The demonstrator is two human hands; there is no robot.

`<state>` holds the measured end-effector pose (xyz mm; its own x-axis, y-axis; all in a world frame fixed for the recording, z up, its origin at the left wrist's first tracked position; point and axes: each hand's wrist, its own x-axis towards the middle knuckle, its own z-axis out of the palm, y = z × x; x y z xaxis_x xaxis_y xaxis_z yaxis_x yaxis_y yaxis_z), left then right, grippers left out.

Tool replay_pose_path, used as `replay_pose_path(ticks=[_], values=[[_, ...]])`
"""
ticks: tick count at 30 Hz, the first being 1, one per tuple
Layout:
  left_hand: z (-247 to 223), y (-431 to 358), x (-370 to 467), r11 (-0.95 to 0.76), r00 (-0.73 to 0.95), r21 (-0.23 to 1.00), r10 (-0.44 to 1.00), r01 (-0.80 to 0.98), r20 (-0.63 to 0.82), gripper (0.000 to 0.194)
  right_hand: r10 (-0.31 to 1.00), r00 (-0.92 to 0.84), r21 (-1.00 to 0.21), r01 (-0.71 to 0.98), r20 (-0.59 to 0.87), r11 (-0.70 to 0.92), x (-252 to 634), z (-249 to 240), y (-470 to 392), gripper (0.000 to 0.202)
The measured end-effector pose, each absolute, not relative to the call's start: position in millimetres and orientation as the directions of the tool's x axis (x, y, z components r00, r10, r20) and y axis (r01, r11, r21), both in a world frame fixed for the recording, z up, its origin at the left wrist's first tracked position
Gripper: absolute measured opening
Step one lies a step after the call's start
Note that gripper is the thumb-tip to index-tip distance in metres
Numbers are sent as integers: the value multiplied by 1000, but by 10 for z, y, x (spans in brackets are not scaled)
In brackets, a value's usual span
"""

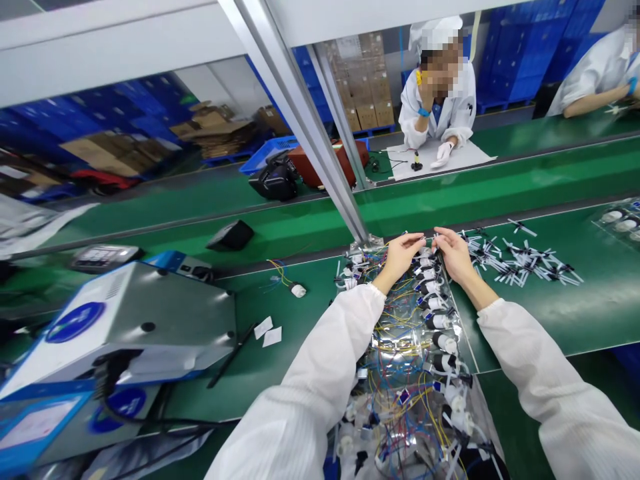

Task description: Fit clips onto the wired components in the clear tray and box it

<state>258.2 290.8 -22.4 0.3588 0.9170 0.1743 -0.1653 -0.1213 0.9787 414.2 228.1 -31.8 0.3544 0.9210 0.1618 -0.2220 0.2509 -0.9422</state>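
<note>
Both hands are over the far end of a clear plastic tray (400, 340) that holds rows of small black-and-white cylindrical parts (437, 322) with coloured wires. My left hand (401, 257) has thumb and fingertips pinched together, pointing right. Close by, my right hand (453, 255) curls its fingers in a pinch, facing the left one, above the right-hand row of parts. Whatever sits between the fingertips is too small to make out. To the right of my right hand lies a loose pile of small black pieces with white strips (530, 263).
A single wired part (298, 290) and white paper slips (267, 331) lie left of the tray. Blue-and-grey machines (165, 313) stand at the left. A metal post (305, 120) rises beyond the tray. Across the line sits a co-worker (440, 100). Another clear tray (623, 223) is at far right.
</note>
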Motion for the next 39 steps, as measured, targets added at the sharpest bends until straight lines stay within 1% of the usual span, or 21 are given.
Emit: replay_pose_path(ticks=[2, 7, 13, 17, 20, 26, 30, 35, 39], values=[[-230, 2909, 2582, -130, 353, 977, 918, -170, 184, 42, 927, 344, -935, -255, 150, 246, 4149, -306, 2273, 32], [-206, 2893, 2577, -146, 364, 975, 910, -170, 200, 42, 938, 288, -962, -133, 191, 237, 4162, -283, 2266, 25], [-203, 2874, 2573, -152, 407, 977, 891, -148, 200, 42, 922, 358, -947, -218, 148, 237, 4138, -316, 2282, 29], [-213, 2868, 2570, -164, 430, 979, 880, -120, 200, 41, 912, 387, -947, -223, 133, 233, 4121, -333, 2292, 31], [-208, 2862, 2565, -196, 443, 974, 868, -111, 225, 39, 906, 402, -945, -223, 133, 238, 4113, -331, 2294, 31], [-204, 2866, 2564, -217, 402, 969, 882, -116, 246, 38, 903, 410, -936, -250, 128, 246, 4112, -347, 2298, 32], [-234, 2873, 2560, -276, 416, 957, 863, -89, 288, 35, 906, 402, -930, -268, 130, 252, 4128, -368, 2304, 35], [-243, 2866, 2543, -445, 411, 895, 819, 17, 400, 25, 903, 411, -919, -296, 125, 262, 4125, -365, 2311, 37], [-246, 2869, 2546, -452, 384, 892, 828, 25, 409, 23, 886, 448, -908, -311, 121, 281, 4101, -350, 2314, 39]])
